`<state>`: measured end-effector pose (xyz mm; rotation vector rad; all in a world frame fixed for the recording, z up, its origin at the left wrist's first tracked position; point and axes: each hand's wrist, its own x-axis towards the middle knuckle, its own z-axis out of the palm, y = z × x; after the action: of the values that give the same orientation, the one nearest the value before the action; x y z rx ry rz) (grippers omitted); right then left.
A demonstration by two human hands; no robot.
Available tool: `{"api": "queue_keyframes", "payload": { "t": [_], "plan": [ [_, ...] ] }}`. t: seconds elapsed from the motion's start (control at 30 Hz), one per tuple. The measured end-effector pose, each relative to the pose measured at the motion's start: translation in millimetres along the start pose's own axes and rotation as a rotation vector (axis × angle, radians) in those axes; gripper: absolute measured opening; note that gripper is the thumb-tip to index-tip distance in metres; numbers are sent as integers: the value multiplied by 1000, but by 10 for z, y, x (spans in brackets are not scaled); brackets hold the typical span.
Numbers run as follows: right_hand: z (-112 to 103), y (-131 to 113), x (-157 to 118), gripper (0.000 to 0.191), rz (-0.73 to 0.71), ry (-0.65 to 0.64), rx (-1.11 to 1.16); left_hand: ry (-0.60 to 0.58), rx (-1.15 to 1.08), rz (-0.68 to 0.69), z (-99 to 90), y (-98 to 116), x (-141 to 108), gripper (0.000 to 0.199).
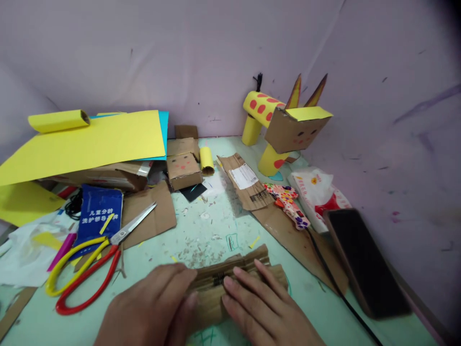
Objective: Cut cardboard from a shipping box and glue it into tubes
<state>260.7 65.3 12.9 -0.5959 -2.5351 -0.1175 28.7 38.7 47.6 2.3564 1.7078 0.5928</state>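
A piece of brown corrugated cardboard (211, 305), partly curled and printed with black marks, lies at the near edge under both hands. My left hand (151, 300) is closed on its left end, thumb on the near side and fingers over the top. My right hand (259, 302) lies on its right part with fingers stretched out flat, pressing it. Scissors (115, 245) with one yellow and one red handle lie to the left, blades apart. Beyond the hands, another cardboard strip with a white label (245, 176) rests on the table.
A yellow cardboard animal (264, 108) with red spots stands at the back right. A glue gun (288, 204) with a black cord, a phone (363, 259) and a tissue pack (313, 187) lie right. Yellow paper (108, 142) and a small cardboard box (183, 170) are left.
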Motion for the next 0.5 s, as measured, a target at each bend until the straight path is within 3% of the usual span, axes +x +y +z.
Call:
{"api": "queue_keyframes", "payload": {
  "t": [0.1, 0.3, 0.5],
  "plan": [
    [61, -45, -2, 34, 50, 36, 15, 105, 163, 117, 33, 44, 98, 27],
    [150, -107, -17, 34, 110, 152, 7, 107, 264, 241, 259, 218, 154, 26],
    [236, -181, -154, 24, 229, 79, -21, 150, 276, 296, 314, 207, 94, 25]
  ]
}}
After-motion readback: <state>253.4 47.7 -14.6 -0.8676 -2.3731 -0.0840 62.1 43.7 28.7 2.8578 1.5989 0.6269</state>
